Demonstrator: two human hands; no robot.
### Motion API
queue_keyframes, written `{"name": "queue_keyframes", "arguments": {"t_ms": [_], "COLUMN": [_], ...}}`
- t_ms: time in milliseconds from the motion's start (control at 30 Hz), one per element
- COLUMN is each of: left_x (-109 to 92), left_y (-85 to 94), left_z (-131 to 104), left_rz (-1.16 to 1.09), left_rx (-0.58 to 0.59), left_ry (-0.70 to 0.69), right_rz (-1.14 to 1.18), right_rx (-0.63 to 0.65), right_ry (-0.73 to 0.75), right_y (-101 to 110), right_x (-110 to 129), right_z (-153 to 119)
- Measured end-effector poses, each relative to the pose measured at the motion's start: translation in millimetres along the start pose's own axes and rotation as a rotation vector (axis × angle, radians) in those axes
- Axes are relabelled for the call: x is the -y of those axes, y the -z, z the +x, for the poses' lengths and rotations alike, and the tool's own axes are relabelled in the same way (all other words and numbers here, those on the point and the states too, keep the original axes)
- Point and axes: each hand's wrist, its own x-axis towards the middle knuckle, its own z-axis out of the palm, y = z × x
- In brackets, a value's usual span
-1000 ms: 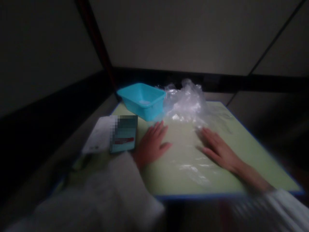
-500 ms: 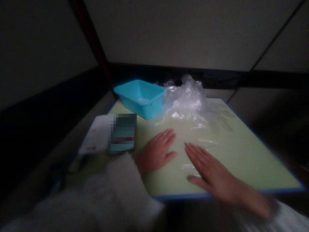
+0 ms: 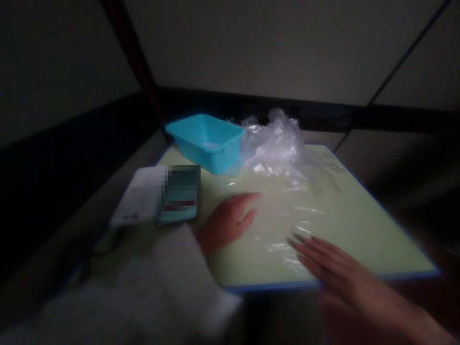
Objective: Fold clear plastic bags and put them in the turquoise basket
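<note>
A clear plastic sheet or bag (image 3: 282, 143) is crumpled at the table's back and spreads thin and flat toward the front. My left hand (image 3: 230, 218) rests on its edge side-on, thumb apart from the fingers, holding nothing. My right hand (image 3: 341, 268) is over the table's front edge with its fingers stretched out, near the shiny folds of the plastic, and it holds nothing. Whether its fingertips touch the plastic is unclear.
A turquoise basket (image 3: 219, 158) with something pale inside stands at the back left. Left of my left hand lie a blurred-out dark flat object (image 3: 181, 196) and a white sheet or pad (image 3: 138, 196). The yellow-green table (image 3: 377, 239) has blue edges.
My right hand has moved right and toward the front edge, its thumb now out of sight. My left hand has turned onto its side. The camera view has shifted slightly.
</note>
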Motion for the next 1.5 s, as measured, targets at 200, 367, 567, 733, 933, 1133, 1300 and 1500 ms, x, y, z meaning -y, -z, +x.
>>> {"name": "queue_keyframes", "arguments": {"t_ms": [200,367,567,733,933,1133,1300,1500], "left_x": [-7,-11,-11,-12,-14,-16,-18,-20], "left_y": [0.6,0.8,-0.8,-1.6,-0.6,1.0,3.0,3.1], "left_z": [-2,2,4,1,-1,-2,-1,0], "left_rz": [-0.165,-0.324,-0.493,-0.587,-0.603,-0.637,-0.689,-0.7], "left_rx": [0.098,0.099,0.113,0.15,0.189,0.225,0.246,0.273], "left_ry": [-0.032,0.072,0.226,0.264,0.284,0.297,0.312,0.331], "right_rz": [0.047,0.179,0.43,0.5,0.532,0.521,0.554,0.563], "right_rx": [-0.064,-0.071,-0.225,-0.351,-0.32,-0.283,-0.242,-0.24], "right_ry": [-0.013,-0.036,-0.171,-0.321,-0.371,-0.383,-0.402,-0.404], "right_y": [1,18,38,26,6,6,5,9], "right_x": [5,0,-21,-41,-52,-55,-56,-55], "right_z": [-1,12,61,87,87,79,74,72]}}
